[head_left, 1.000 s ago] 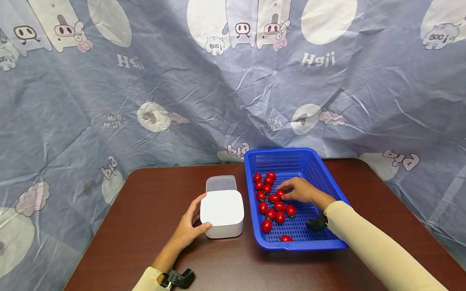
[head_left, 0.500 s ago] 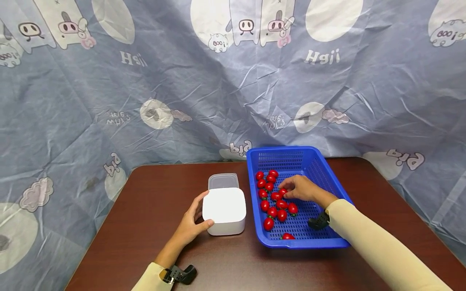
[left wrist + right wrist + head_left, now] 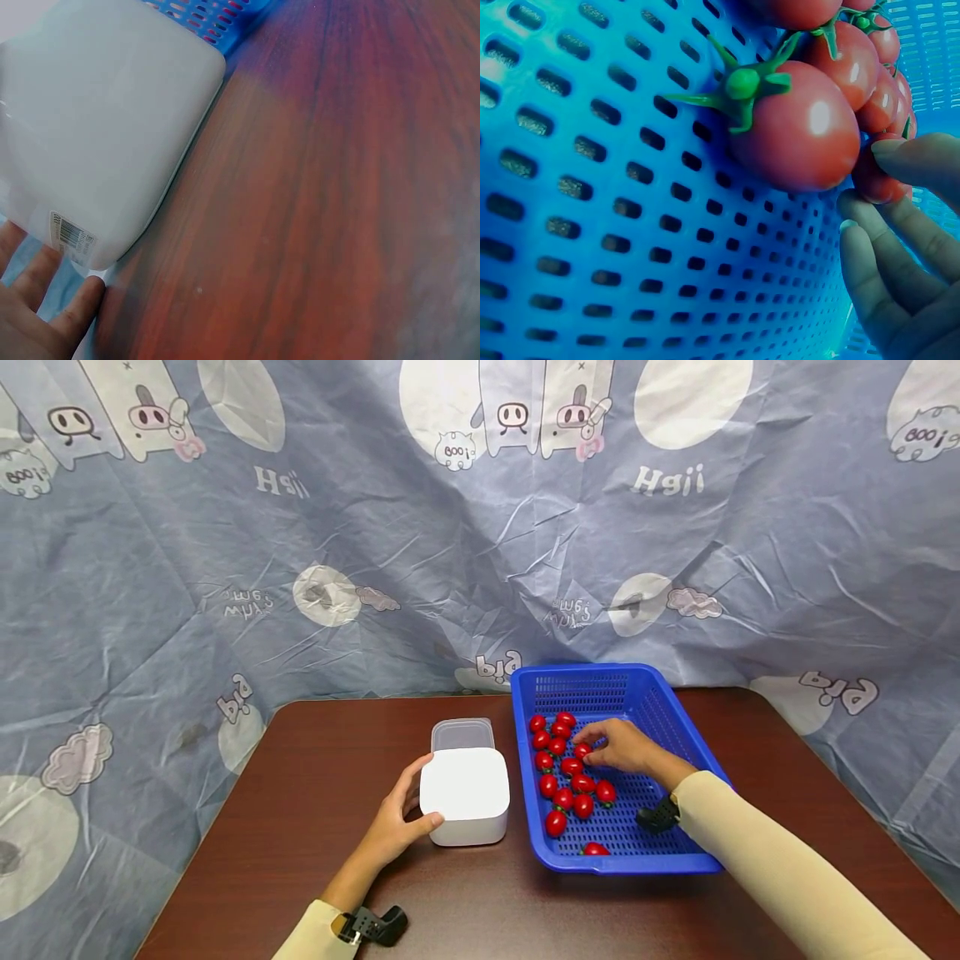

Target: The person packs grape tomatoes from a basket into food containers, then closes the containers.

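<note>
In the head view, my left hand (image 3: 394, 823) holds the left side of a white plastic container (image 3: 465, 783), its thumb at the near side and a fingertip at the far corner. The left wrist view shows the container's wall (image 3: 105, 112) with a barcode label (image 3: 71, 234) near the fingers. My right hand (image 3: 621, 747) reaches into a blue perforated basket (image 3: 622, 863) and pinches a red cherry tomato (image 3: 877, 171) between thumb and fingers. A larger-looking tomato (image 3: 799, 131) with a green stem lies close to the right wrist camera. The container's inside cannot be made out.
Several other cherry tomatoes (image 3: 556, 823) lie loose along the basket's left half. A translucent lid (image 3: 462, 735) rests behind the container on the brown wooden table (image 3: 315, 777). A patterned grey-blue cloth (image 3: 420, 552) hangs behind the table.
The head view has shifted slightly. My right fingers have closed in on the tomato, which sits a little apart from the one beside it. My left hand stays at the container.
</note>
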The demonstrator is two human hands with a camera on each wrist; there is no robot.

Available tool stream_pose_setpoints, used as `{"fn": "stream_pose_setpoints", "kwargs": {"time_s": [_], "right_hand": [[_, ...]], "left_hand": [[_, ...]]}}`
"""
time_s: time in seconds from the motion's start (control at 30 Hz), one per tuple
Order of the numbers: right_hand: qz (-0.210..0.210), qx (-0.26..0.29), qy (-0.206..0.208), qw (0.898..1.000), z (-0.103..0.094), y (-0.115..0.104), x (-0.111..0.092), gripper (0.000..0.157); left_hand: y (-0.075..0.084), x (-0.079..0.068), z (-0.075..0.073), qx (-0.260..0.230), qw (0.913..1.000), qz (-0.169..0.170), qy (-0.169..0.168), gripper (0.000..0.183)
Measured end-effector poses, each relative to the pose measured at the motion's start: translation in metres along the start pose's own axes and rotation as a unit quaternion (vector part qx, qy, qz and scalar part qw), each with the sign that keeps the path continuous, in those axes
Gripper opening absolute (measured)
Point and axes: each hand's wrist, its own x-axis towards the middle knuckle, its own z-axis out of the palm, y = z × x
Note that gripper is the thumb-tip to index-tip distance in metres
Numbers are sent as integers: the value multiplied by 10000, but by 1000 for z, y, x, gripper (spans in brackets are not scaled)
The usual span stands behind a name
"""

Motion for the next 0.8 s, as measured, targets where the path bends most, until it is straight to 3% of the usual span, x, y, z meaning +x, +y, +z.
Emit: {"fn": "stream_pose_setpoints", "kwargs": {"time_s": [0.1,0.27,0.6,0.8], "right_hand": [[-45,36,36,10000,-1,-3,0,28],[59,206,92,9997,-3,-9,-1,28],[176,425,133,9989,-6,-11,-2,29],[67,538,249,9982,-8,-11,-1,29]], "left_hand": [[13,0,0,-9,10000,-3,-33,80],[14,1,0,82,10000,-8,-40,80],[-21,0,0,23,10000,70,-7,85],[-25,0,-1,-65,9999,102,-3,85]]}}
